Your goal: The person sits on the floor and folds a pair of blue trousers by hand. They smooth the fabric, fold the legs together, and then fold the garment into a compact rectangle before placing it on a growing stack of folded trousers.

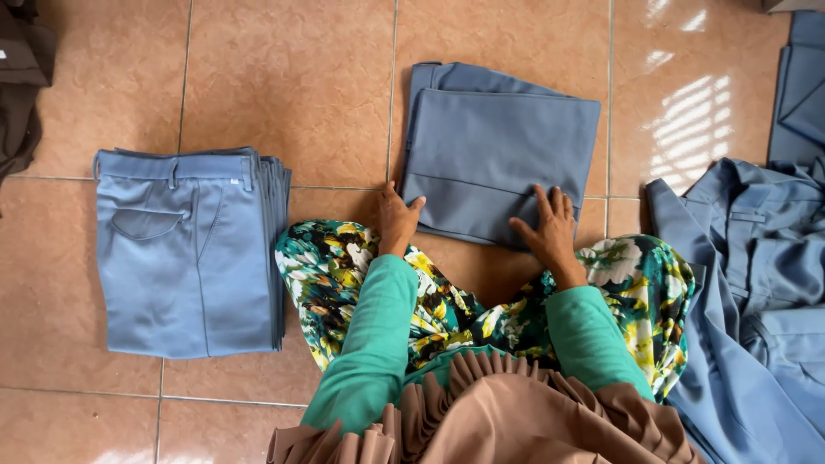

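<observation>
On the tiled floor (284, 77) just in front of the person's knees lay a folded grey-blue garment (498, 137), and both hands rested on its near edge. The left hand (397, 219) lay open at the near left corner, the right hand (546, 225) flat with fingers spread on the near right part, neither gripping. A stack of folded blue trousers (185, 253) sat well apart to the left, and a loose heap of blue garments (756, 283) lay to the right.

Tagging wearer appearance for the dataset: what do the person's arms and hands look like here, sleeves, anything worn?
Both arms wear plain green long sleeves ending at the wrists. The left hand and right hand are bare: no gloves, and no rings or watch visible. A pleated tan-brown cloth hangs over the upper arms near the bottom edge.
</observation>
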